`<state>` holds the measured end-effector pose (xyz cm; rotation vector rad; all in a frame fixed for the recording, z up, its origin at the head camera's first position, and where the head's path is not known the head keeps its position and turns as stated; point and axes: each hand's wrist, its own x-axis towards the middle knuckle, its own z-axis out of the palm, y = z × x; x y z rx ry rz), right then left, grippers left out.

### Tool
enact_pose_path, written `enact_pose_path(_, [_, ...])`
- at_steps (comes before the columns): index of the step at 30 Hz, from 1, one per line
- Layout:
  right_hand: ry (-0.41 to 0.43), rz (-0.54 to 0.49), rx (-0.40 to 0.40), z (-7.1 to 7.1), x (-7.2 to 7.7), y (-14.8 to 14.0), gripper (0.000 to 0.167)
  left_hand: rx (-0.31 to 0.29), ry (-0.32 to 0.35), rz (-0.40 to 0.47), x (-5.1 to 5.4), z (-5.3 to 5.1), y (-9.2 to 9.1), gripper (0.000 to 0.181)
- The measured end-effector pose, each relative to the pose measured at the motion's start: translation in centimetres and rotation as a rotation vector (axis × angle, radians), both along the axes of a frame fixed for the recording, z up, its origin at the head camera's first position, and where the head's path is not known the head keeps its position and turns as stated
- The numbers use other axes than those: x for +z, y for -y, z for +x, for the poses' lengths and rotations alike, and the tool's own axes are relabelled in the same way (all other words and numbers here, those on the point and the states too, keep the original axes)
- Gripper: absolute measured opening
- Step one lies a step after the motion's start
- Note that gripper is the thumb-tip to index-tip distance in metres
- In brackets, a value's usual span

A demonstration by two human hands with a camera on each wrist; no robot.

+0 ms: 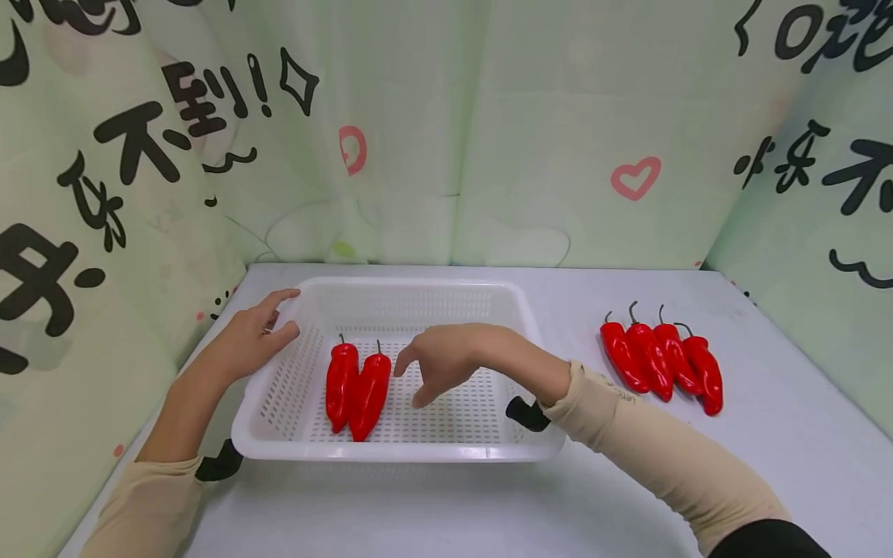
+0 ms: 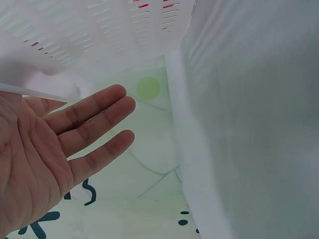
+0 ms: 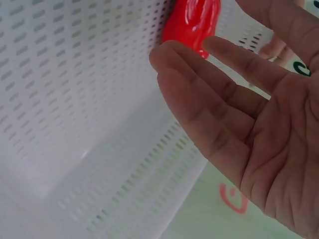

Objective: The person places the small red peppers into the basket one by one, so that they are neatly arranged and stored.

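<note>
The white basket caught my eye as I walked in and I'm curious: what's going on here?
A person is working at a white basket on a table. The left hand touches the basket at its left side. The right hand hangs over the basket with nothing in its grasp, just right of two red peppers lying inside. Four more red peppers lie side by side on the table, right of the basket.

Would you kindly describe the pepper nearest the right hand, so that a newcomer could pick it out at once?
On the pale table stands a white perforated basket. Inside it, left of the middle, two red peppers lie side by side. Choose the right-hand pepper, which is closer to the right hand and ends slightly nearer the basket's front rim than its neighbour.
</note>
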<state>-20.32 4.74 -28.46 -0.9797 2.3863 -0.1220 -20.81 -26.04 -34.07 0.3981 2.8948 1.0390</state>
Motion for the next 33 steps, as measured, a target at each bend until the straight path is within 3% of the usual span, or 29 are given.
enact_pose_path(6, [-0.045, -0.097, -0.018, 0.2, 2.0, -1.2, 0.047, -0.008, -0.006, 0.003, 0.0, 0.1, 0.0, 0.058])
enact_pose_path(15, [-0.273, -0.355, -0.099, 1.1, 3.6, -2.1, 0.043, -0.006, -0.01, -0.013, 0.0, 0.0, 0.0, 0.059])
enact_pose_path(25, [-0.349, -0.56, -0.21, 1.6, 4.0, -4.2, 0.038, -0.011, 0.002, -0.007, 0.2, 0.1, -0.1, 0.059])
enact_pose_path(33, [-0.383, -0.706, -0.242, 2.2, 4.7, -6.0, 0.034, -0.031, 0.045, -0.011, 0.4, 0.3, 0.4, 0.061])
